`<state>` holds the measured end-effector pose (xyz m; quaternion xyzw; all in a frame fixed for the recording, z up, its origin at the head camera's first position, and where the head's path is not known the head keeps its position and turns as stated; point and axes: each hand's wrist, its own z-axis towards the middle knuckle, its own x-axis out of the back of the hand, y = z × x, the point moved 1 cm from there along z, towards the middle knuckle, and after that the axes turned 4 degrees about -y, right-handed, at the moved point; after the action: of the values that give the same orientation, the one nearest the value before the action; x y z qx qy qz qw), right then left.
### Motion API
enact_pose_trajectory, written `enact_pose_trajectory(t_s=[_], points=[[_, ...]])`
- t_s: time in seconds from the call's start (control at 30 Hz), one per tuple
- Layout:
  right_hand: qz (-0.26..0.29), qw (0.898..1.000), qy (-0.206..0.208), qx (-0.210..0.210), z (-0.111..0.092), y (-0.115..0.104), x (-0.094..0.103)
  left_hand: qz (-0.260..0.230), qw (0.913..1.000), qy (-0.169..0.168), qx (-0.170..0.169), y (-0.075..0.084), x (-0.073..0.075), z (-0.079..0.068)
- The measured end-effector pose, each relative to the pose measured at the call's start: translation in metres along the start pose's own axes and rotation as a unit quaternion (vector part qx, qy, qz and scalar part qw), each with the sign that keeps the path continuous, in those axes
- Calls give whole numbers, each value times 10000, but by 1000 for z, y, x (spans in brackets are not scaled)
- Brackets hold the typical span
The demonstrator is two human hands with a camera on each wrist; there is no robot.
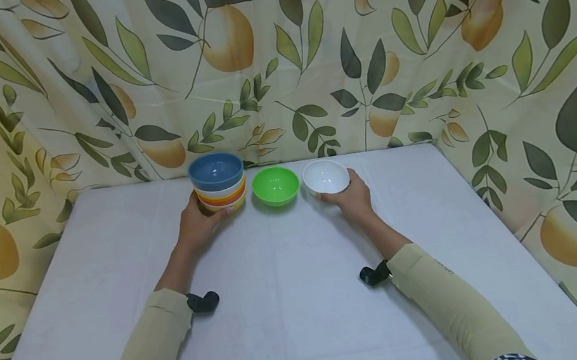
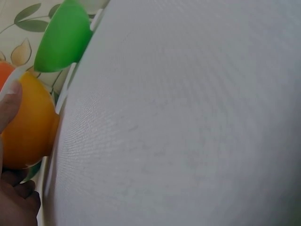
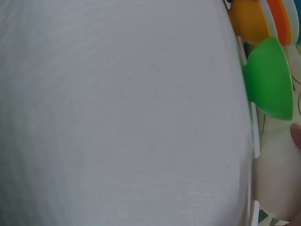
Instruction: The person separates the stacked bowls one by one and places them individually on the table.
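Note:
Near the far edge of the table, my left hand [image 1: 199,223] grips a stack of nested bowls from its near left side. A blue bowl [image 1: 216,172] tops the stack, with white and orange rims under it and a yellow-orange bowl [image 2: 30,125] at the bottom. My right hand [image 1: 352,196] holds a white bowl [image 1: 326,176] by its right side, thumb toward me. Between the two hands a green bowl [image 1: 275,186] stands upright on its own, touched by neither hand. In the right wrist view only a bit of the right hand shows beside the white bowl [image 3: 277,174].
A white cloth covers the table [image 1: 279,310]. Behind it hangs a curtain [image 1: 299,75] printed with fruit and leaves, close to the bowls. Small black devices sit at the left wrist [image 1: 204,302] and the right wrist [image 1: 375,274].

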<state>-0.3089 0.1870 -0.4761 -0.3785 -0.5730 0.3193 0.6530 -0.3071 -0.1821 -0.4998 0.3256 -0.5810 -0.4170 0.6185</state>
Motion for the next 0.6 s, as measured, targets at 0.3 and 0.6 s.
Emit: enact_pose_trajectory(t_s=[0.3,0.6], points=[[-508,9985,175,70,6,-17,-1,-19,10000,1,-28,1,0,1],[-477,9965,105,683,10,-49,-16,-53,10000,-30,24,0,-3,4]])
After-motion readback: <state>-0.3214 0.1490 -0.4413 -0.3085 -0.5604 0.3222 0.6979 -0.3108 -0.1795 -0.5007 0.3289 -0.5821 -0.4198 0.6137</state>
